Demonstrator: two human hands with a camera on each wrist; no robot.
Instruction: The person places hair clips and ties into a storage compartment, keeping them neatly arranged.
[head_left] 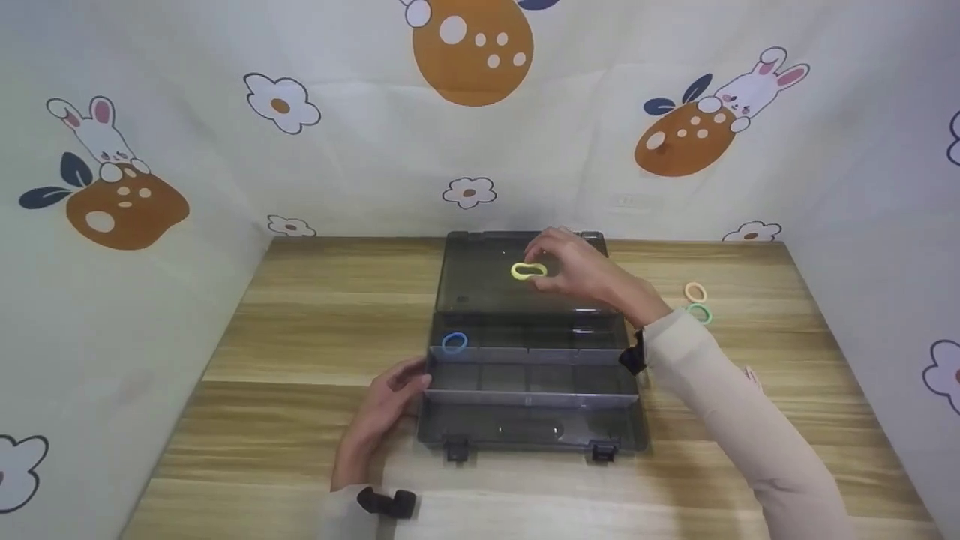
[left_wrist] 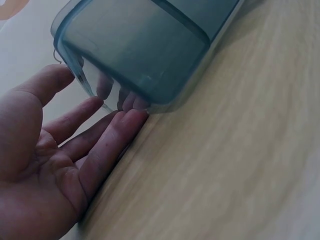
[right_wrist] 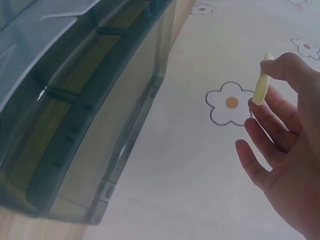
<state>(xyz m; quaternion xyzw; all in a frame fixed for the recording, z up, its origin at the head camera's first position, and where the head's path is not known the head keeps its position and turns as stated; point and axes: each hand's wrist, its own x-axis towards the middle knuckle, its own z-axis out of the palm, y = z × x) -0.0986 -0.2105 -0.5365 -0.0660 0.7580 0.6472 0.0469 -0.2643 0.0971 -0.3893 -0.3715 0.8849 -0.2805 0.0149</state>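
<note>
A yellow hair tie (head_left: 517,274) is pinched between the thumb and fingers of my right hand (head_left: 574,266), squeezed to a narrow waist above the raised lid. In the right wrist view the yellow hair tie (right_wrist: 261,87) shows edge-on at the fingertips. Below stands a dark see-through plastic box (head_left: 502,379), opened, with long compartments and thin dividers. My left hand (head_left: 386,401) rests its fingertips against the box's left side; in the left wrist view, fairly straight fingers (left_wrist: 112,140) touch the wall near the table. A blue hair tie (head_left: 454,343) lies in the box's back left part.
On the table right of the box lie an orange hair tie (head_left: 696,292) and a green hair tie (head_left: 700,313), partly behind the right sleeve. The box lid (head_left: 480,277) leans back toward the printed cloth (head_left: 360,165). Two latches (head_left: 457,450) stick out at the front.
</note>
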